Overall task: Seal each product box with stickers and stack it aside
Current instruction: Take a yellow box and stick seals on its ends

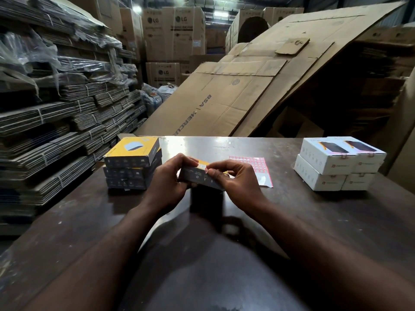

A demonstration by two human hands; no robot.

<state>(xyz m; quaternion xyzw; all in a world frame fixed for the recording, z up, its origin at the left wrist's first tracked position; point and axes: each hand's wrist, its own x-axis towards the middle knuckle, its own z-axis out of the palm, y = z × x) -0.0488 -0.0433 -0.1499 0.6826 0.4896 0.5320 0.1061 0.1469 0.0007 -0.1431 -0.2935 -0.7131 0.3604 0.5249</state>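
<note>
I hold the grey-and-yellow box over the counter, my left hand gripping its left end and my right hand pinching a small sticker at its top edge. The sticker sheet lies partly hidden behind my right hand.

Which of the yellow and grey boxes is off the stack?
The yellow-and-grey cardboard box held in the left hand and right hand; the others form the stack at left.

Left grip and right grip are bare, with bare forearms behind them.
</note>
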